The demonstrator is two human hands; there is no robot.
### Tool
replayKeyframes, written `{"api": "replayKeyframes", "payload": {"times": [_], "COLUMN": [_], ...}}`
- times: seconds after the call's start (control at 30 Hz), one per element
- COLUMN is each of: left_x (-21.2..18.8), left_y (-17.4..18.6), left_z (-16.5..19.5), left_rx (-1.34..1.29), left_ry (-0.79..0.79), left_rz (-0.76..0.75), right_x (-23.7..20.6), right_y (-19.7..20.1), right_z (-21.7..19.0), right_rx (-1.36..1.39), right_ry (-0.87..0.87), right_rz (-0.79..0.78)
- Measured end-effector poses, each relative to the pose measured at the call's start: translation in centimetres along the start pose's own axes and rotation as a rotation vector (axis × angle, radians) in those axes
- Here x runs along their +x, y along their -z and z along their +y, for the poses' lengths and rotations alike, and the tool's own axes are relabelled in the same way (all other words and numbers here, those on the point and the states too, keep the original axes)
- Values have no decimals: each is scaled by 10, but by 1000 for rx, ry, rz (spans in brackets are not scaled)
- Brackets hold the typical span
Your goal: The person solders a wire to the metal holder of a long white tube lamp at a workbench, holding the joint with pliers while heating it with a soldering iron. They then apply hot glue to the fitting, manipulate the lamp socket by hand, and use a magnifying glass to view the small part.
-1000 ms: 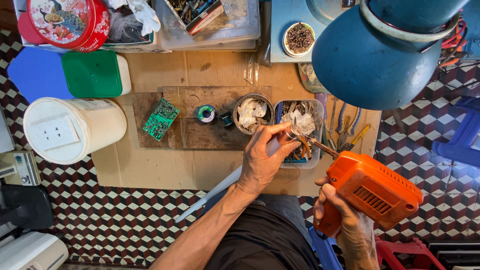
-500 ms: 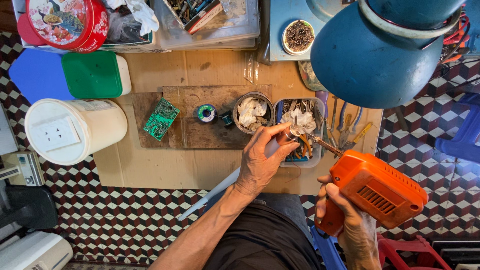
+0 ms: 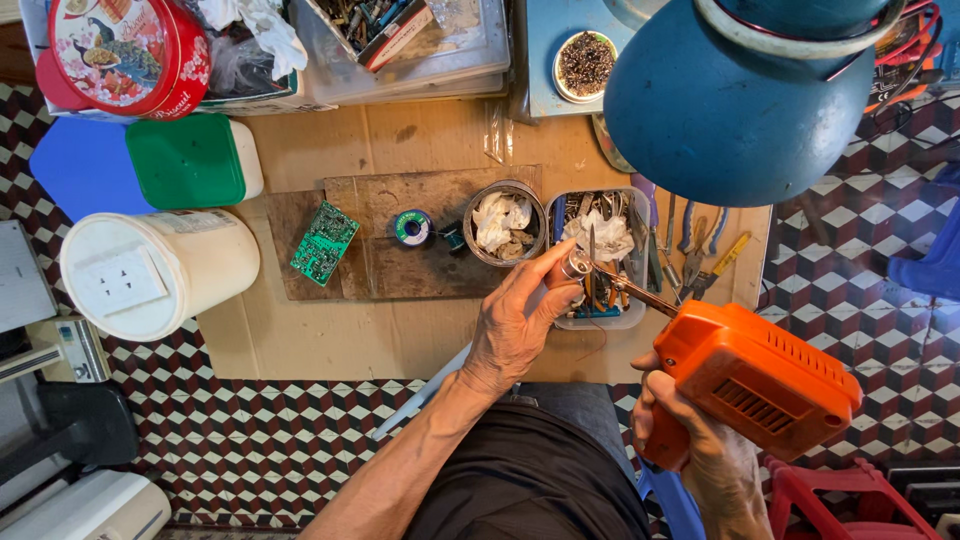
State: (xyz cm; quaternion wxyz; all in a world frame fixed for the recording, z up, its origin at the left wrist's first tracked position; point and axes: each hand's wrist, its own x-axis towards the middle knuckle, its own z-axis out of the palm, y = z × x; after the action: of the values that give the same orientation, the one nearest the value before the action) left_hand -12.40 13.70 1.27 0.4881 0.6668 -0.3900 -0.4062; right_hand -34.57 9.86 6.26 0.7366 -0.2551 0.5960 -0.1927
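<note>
Two hands engaged, right hand [image 3: 690, 440] clamped on one orange soldering gun [image 3: 750, 375], left hand [image 3: 515, 325] pinching small metal part [image 3: 575, 265] at its tip, one green circuit board [image 3: 323, 243] well left, one red round tin [image 3: 125, 50] far beyond.

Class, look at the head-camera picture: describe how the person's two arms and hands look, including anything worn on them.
Both hands are bare: no gloves, rings or watch show. The left hand leads into a bare, sleeveless forearm. The right hand shows only to the wrist, also uncovered.
</note>
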Motion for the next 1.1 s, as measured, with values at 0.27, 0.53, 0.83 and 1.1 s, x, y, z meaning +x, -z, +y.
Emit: {"api": "replayKeyframes", "payload": {"times": [0.27,0.53,0.83,1.1], "left_x": [-3,-2,-1,1], "left_y": [-2,-2,-2,0], "left_z": [-8,-7,-6,-7], "left_rx": [-62,-65,-79,-84], "left_ry": [62,91,68,47], "left_rz": [-3,-27,-33,-30], "right_x": [2,3,4,6], "right_y": [1,-2,-6,-9], "right_z": [2,3,-3,-3], "right_rx": [17,-26,-35,-31], "right_ry": [-42,-59,-56,-47], "right_rz": [-34,8,22,25]}}
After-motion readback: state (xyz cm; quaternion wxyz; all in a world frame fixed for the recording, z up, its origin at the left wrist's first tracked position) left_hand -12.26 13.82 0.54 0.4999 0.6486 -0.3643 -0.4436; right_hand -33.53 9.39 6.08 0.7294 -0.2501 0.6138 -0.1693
